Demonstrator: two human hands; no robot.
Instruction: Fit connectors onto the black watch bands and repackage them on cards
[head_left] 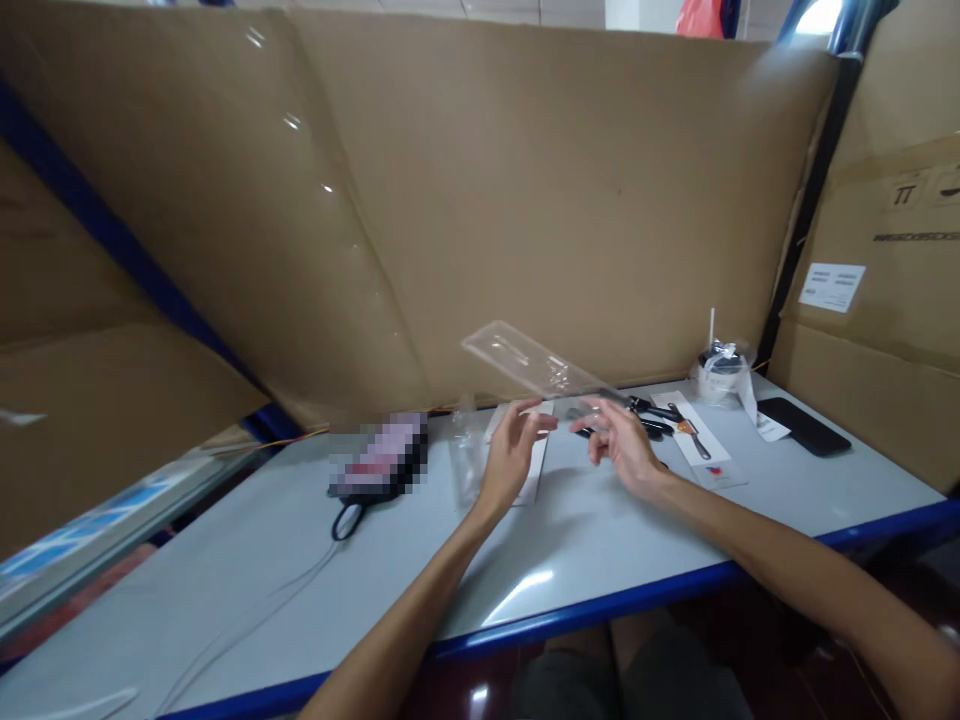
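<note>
A long clear plastic blister shell [536, 362] hangs tilted above the table, its raised end toward the cardboard at the back left. My left hand [516, 445] is at its near edge with fingers curled, and my right hand [619, 440] pinches near its lower right end. See-through plastic makes the exact contact hard to make out. Behind and beside my right hand lie black-handled tools [652, 428], partly hidden. To their right rests a printed card [697, 440] picturing a peeler-like tool. Under my left hand are a white card [538, 465] and another clear plastic piece [466, 460].
A pixelated device or phone [382, 455] with a black loop and white cable sits at left. At back right stand a bagged drink cup [721, 375] and a black phone [804, 426]. Cardboard walls [562, 200] surround the grey table [300, 580], which has a blue front edge.
</note>
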